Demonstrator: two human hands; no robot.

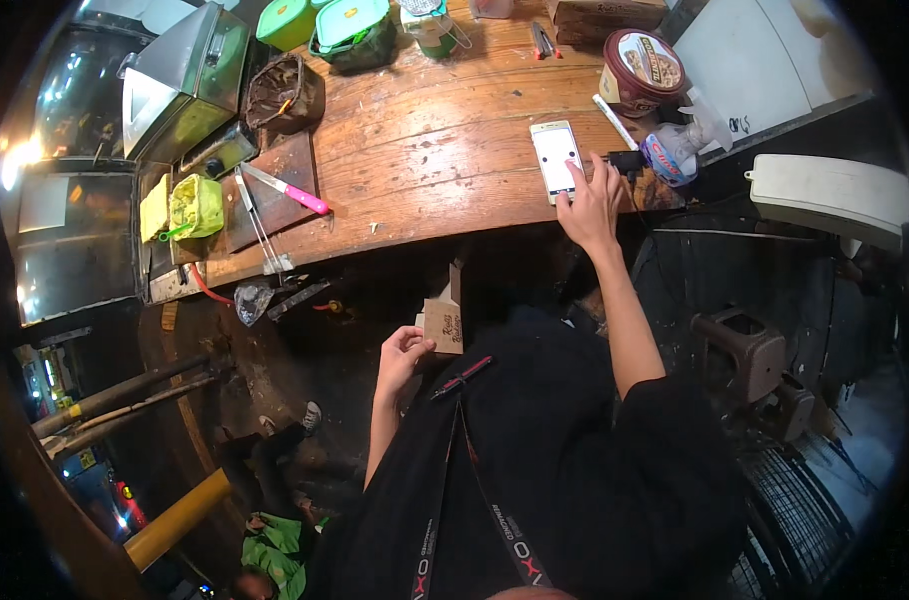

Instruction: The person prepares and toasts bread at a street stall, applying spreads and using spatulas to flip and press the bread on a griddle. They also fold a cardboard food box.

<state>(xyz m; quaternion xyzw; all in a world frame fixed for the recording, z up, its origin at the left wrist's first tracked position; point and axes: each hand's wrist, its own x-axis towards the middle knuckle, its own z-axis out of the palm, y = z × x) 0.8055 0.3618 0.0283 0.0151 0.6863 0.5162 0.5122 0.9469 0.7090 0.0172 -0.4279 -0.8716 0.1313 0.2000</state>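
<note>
My left hand (402,360) grips a small brown cardboard box (444,327) with printed writing, in front of my body below the table edge. One flap of the box stands up. On the wooden table a smartphone (553,159) with a lit, mostly white screen lies flat. Over its lower right part is my right hand (594,202), fingers apart, with a fingertip at the screen and the thumb by the bottom edge. Just right of that hand sits a black charger (625,160) with a cable.
A pink-handled knife (304,198) and metal tongs (253,217) rest around a dark board (274,172) at left. Beyond are a lined bin (285,94) and a steel warmer (188,90). A tub (642,73) and spray bottle (683,146) stand right. A person in green (274,551) is lower left.
</note>
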